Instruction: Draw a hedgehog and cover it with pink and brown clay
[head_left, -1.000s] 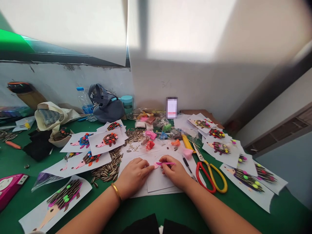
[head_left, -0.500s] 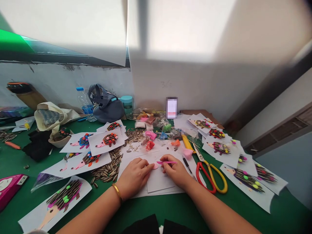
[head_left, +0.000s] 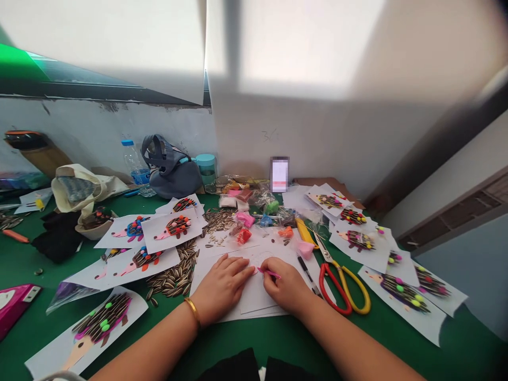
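Observation:
My left hand (head_left: 226,283) lies flat on white paper (head_left: 256,302), fingers stretched out, with a gold bangle (head_left: 192,311) on the wrist. Beside its fingertips is a small pink clay piece (head_left: 254,272), largely covered. Closed in a pinch, my right hand (head_left: 289,284) holds a thin pink clay tool (head_left: 271,273). The tool's tip points left at the clay; whether they touch, I cannot tell. Just right of this hand are a black pen (head_left: 305,269) and large scissors (head_left: 343,288) with red and yellow handles.
Seed-and-clay hedgehog pictures (head_left: 105,328) lie on both sides of the green table (head_left: 166,344). Sunflower seeds (head_left: 174,278) are heaped left of the paper. Bagged clay (head_left: 243,236) sits behind it. A phone (head_left: 280,174) leans on the wall. At left stands a dark bag (head_left: 174,172).
The pink tool has tilted, its rear end dropping lower, and my right hand has turned with it. My left fingers have shifted slightly and cover more of the pink clay.

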{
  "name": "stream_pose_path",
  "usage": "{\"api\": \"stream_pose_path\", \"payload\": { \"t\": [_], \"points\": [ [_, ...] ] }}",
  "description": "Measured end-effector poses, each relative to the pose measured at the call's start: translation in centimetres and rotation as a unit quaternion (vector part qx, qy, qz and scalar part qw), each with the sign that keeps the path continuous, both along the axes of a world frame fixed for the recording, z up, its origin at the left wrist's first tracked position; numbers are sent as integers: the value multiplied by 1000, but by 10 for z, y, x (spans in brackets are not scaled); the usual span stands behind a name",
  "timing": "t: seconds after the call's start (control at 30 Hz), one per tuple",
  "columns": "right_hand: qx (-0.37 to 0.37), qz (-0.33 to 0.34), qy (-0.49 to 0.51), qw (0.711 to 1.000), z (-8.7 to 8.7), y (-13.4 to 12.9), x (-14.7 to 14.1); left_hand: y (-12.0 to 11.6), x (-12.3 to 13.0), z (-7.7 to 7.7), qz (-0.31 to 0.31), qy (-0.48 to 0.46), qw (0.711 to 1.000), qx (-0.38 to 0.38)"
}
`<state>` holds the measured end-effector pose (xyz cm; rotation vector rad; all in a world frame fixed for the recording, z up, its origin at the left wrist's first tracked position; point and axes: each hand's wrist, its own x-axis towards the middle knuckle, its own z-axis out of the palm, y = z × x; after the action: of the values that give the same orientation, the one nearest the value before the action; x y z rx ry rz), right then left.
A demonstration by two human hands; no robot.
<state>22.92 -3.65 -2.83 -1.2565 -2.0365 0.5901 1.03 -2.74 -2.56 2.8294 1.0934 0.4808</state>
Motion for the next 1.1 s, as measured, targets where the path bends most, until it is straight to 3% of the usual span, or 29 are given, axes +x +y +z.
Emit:
{"api": "stream_pose_path", "payload": {
  "t": [0.27,0.77,0.97,1.1],
  "points": [
    [14,37,-70,997,-2,-2,0,-1,1,3,3,1,1000,1],
    [43,8,-62,997,-12,0,-1,-2,2,3,5,-5,1000,-1],
    [46,41,-76,995,-12,-1,-1,-2,2,2,6,5,1000,-4],
    [37,17,-62,997,-12,-1,-1,-2,2,3,8,14,1000,-12]
  ]
}}
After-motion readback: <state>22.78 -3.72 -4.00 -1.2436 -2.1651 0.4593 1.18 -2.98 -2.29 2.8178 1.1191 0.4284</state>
